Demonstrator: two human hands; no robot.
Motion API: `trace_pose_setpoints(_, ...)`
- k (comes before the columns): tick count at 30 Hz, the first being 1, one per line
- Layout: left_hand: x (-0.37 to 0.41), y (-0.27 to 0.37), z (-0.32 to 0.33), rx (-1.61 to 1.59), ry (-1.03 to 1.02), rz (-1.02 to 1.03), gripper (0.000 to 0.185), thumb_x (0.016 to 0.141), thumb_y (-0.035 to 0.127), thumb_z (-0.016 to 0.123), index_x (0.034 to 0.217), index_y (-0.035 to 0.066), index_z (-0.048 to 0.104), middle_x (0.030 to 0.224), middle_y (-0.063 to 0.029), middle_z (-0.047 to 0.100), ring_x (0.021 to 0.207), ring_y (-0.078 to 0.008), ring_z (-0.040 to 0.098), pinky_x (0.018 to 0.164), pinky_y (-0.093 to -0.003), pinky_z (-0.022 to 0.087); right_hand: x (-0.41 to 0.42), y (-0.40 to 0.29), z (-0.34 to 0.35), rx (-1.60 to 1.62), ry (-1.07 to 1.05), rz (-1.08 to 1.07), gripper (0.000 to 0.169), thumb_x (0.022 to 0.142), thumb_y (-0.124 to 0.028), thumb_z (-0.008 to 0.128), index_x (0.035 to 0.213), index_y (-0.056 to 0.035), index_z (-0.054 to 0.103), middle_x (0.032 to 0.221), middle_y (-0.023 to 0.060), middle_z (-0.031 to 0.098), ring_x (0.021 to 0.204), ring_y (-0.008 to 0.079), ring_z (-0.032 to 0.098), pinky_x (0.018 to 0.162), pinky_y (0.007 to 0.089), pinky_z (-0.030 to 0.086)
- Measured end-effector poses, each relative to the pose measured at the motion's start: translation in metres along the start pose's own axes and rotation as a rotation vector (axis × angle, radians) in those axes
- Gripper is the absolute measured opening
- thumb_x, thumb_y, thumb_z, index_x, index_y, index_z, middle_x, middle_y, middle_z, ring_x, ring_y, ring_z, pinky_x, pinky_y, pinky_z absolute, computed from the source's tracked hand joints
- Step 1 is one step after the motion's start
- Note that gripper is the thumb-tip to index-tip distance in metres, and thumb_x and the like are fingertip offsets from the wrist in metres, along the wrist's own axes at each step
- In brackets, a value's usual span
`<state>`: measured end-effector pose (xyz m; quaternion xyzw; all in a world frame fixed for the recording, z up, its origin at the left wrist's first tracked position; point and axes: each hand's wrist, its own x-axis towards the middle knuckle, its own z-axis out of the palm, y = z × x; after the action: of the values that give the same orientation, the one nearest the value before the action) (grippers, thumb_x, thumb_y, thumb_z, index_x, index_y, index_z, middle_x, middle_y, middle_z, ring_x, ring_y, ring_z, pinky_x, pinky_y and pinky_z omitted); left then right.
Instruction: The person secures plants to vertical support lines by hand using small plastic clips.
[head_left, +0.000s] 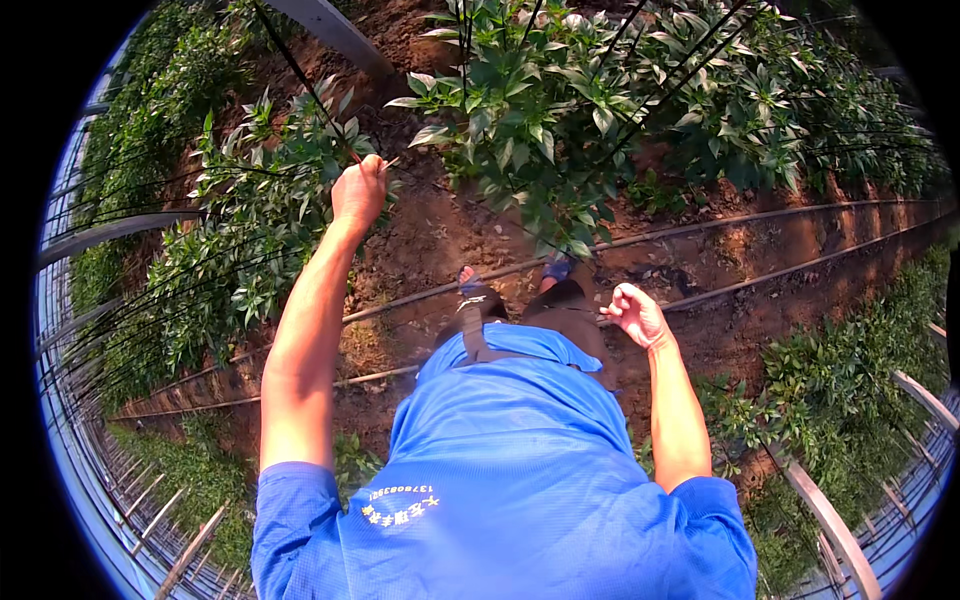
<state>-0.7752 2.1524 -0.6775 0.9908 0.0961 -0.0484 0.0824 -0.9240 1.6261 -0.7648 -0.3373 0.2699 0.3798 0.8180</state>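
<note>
My left hand (360, 191) is closed in a fist beside a leafy pepper-like plant (262, 150). A dark cord (304, 79) slants down from above and meets this fist. A thin pale tip sticks out past its thumb side. Lower on the other side, my right hand (634, 313) is held beside my thigh with its fingers curled. A thin dark line reaches its fingertips, but whether they pinch it is unclear. Between and beyond my hands stands another leafy plant (517, 142), with dark cords rising from it.
Thin pipes (750, 285) run along the soil (427, 202) by my sandalled feet (469, 279). A grey post (337, 34) stands ahead. More plant rows (840, 382) grow behind on both sides, with pale posts (832, 517) and many strung cords near the rim.
</note>
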Motion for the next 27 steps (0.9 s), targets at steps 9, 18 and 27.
trace_pose_setpoints(9,-0.111,0.068,-0.025,-0.391,-0.308,0.471,0.029,0.101,0.023,0.055,0.123,0.005,0.063,0.105,-0.0187,0.066,0.094,-0.0393,0.067,0.082,-0.0455,0.054,-0.004,0.015,0.156,-0.3,0.285,-0.254,0.026,0.103,-0.033,0.061,0.101,-0.0078,0.064,0.071,-0.0095,0.044,0.058,0.0019,0.039,0.064,0.025,0.049)
trace_pose_setpoints(18,-0.191,0.083,-0.042,-0.634,-0.021,0.581,0.035,0.092,0.018,0.067,0.126,0.01,0.064,0.084,-0.0101,0.065,0.072,-0.0304,0.069,0.059,-0.0403,0.055,-0.028,0.062,0.265,-0.403,0.167,-0.361,0.028,0.105,-0.031,0.056,0.103,-0.0047,0.066,0.068,-0.0086,0.045,0.06,0.0017,0.038,0.062,0.0226,0.045)
trace_pose_setpoints(27,-0.207,0.056,-0.05,-0.806,-0.02,0.532,0.033,0.094,0.015,0.065,0.127,0.01,0.063,0.078,-0.0072,0.066,0.064,-0.0231,0.067,0.055,-0.0358,0.054,-0.024,0.098,0.281,-0.651,0.069,-0.46,0.026,0.106,-0.028,0.054,0.105,-0.0051,0.067,0.071,-0.0058,0.051,0.064,0.0037,0.047,0.064,0.0237,0.048)
